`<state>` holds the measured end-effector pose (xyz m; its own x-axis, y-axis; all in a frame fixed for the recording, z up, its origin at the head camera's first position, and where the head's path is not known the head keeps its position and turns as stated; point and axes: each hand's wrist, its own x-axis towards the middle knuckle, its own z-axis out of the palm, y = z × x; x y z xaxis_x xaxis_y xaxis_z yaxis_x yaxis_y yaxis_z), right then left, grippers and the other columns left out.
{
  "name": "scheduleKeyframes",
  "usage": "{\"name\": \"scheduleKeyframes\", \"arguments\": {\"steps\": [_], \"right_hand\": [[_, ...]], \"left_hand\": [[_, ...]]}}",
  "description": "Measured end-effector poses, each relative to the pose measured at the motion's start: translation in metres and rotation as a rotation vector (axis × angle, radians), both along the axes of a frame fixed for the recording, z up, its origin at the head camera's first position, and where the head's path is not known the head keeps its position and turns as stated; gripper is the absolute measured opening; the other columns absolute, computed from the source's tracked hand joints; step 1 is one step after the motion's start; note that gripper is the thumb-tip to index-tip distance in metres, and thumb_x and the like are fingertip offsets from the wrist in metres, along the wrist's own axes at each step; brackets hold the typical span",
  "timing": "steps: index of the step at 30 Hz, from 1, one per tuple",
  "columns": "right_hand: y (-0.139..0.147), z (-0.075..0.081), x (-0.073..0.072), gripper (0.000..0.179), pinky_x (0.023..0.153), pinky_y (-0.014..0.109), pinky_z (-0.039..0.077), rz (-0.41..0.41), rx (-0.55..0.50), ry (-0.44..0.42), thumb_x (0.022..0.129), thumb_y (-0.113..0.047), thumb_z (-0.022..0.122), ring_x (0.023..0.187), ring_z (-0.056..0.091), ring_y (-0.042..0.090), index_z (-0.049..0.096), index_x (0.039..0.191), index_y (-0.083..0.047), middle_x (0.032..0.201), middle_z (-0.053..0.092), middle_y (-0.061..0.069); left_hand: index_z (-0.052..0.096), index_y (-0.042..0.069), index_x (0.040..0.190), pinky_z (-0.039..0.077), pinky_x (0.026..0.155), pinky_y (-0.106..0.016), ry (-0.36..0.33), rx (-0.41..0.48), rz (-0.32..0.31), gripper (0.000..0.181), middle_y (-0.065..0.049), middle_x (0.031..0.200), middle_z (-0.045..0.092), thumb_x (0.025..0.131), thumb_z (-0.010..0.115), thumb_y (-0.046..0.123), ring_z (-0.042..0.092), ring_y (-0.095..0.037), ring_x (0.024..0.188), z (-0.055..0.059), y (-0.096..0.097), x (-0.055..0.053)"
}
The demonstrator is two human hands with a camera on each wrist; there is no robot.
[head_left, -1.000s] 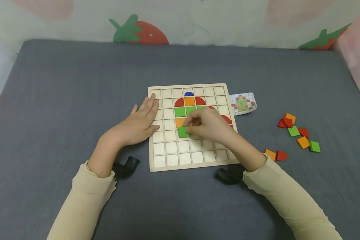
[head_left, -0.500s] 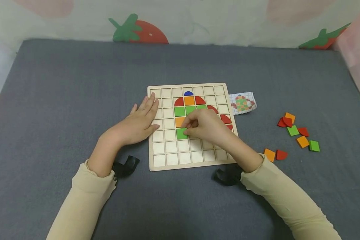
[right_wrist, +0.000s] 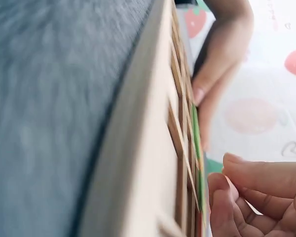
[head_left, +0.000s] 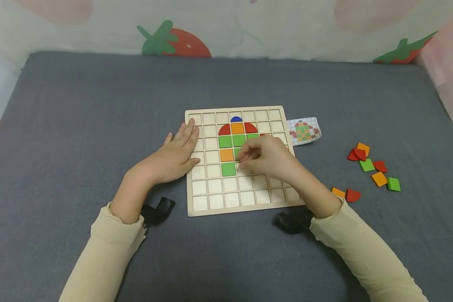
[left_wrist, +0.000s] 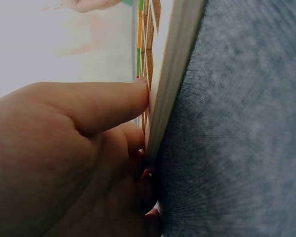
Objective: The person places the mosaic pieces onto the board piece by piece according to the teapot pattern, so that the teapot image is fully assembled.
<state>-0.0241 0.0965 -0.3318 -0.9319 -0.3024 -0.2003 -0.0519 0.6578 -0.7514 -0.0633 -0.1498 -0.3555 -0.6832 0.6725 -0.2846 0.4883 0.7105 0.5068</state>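
My left hand [head_left: 179, 149] lies with its fingers spread over the left edge of a wooden grid board [head_left: 215, 198]. In the left wrist view the thumb [left_wrist: 121, 101] rests on the board's rim [left_wrist: 170, 74]. A green square tile [head_left: 228, 169] sits in a cell left of my right hand's fingertips. My right hand [head_left: 268, 156] hovers over the middle of the board, its fingers bent and holding nothing visible. In the right wrist view a small space shows between thumb and fingers. Orange [head_left: 226, 155], green, red and blue tiles fill other cells; the hand hides some.
A printed pattern card [head_left: 304, 131] sticks out from the board's right side. Loose red, orange and green tiles [head_left: 367, 165] lie to the right, with an orange tile [head_left: 338, 192] and a red tile [head_left: 352, 195] nearer the right sleeve. Grey cloth [head_left: 98, 105] covers the table.
My right hand pressed the green square tile into its cell, let go of it and moved slightly right. My left hand has stayed on the board's left edge.
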Motion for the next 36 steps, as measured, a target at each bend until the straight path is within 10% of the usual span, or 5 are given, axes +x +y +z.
{"name": "scheduleKeyframes", "arguments": {"steps": [10, 23, 36], "right_hand": [[0.063, 0.015, 0.006, 0.014, 0.064, 0.021, 0.048, -0.140, -0.019, 0.026, 0.084, -0.006, 0.071, 0.073, 0.061, 0.016, 0.069, 0.094, 0.002, 0.085, 0.066, 0.010], [0.166, 0.035, 0.032, 0.035, 0.058, 0.024, 0.048, -0.394, 0.123, 0.019, 0.086, -0.026, 0.070, 0.072, 0.063, 0.009, 0.065, 0.108, 0.001, 0.082, 0.069, -0.012], [0.274, -0.029, 0.024, 0.044, 0.065, 0.014, 0.048, -0.500, 0.101, -0.002, 0.084, -0.036, 0.070, 0.076, 0.065, 0.009, 0.065, 0.112, -0.003, 0.088, 0.071, -0.006]], "left_hand": [[-0.001, -0.005, 0.148, -0.002, 0.111, -0.055, -0.013, -0.005, 0.006, 0.069, -0.017, 0.155, -0.015, 0.101, 0.041, 0.021, -0.013, -0.031, 0.141, 0.001, 0.000, 0.001], [-0.003, -0.003, 0.149, -0.003, 0.111, -0.053, -0.016, 0.008, -0.030, 0.068, -0.016, 0.154, -0.018, 0.102, 0.040, 0.022, -0.016, -0.028, 0.141, -0.001, 0.003, -0.003], [-0.003, -0.003, 0.149, -0.003, 0.111, -0.053, -0.022, 0.000, -0.027, 0.068, -0.015, 0.154, -0.018, 0.102, 0.039, 0.023, -0.015, -0.029, 0.141, -0.002, 0.004, -0.004]]}}
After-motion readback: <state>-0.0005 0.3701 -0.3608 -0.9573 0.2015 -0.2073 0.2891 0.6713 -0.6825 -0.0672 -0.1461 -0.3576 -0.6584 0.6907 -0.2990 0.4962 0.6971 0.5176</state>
